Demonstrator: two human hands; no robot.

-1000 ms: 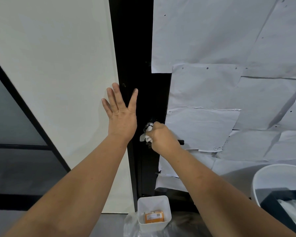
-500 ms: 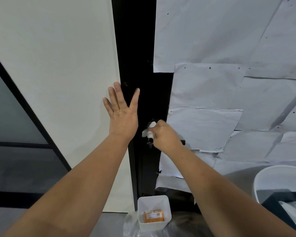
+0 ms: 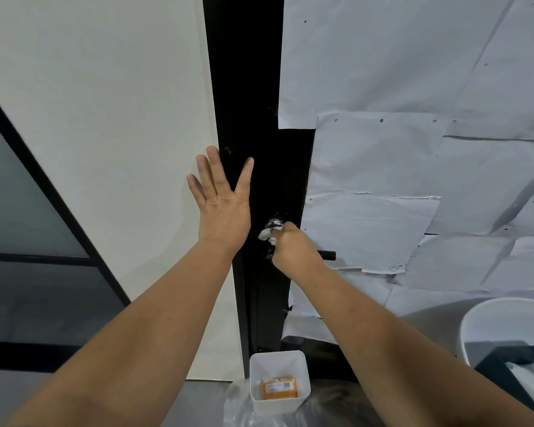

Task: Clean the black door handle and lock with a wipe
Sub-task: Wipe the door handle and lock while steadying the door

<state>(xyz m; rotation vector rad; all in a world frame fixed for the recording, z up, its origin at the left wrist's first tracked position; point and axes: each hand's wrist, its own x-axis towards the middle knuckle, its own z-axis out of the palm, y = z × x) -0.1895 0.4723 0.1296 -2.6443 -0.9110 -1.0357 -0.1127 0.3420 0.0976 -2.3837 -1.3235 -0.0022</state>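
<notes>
The right hand has slid a little since 1 second ago — the white wipe was bunched low by the fingers then, and now it sits higher, pushed up against the shiny lock on the black door. The fingers are curled and pinch the wipe tight. The black door handle pokes out just behind the hand, on its right side, and most of it is hidden by the hand.

The left hand has not moved — it lies flat with its fingers spread, half on the white wall and half on the black door, holding nothing.

So the rubbing looks like it is on the lock part now. I think the handle bar may need its own wipe too, but I cannot tell if it is clean yet
</notes>
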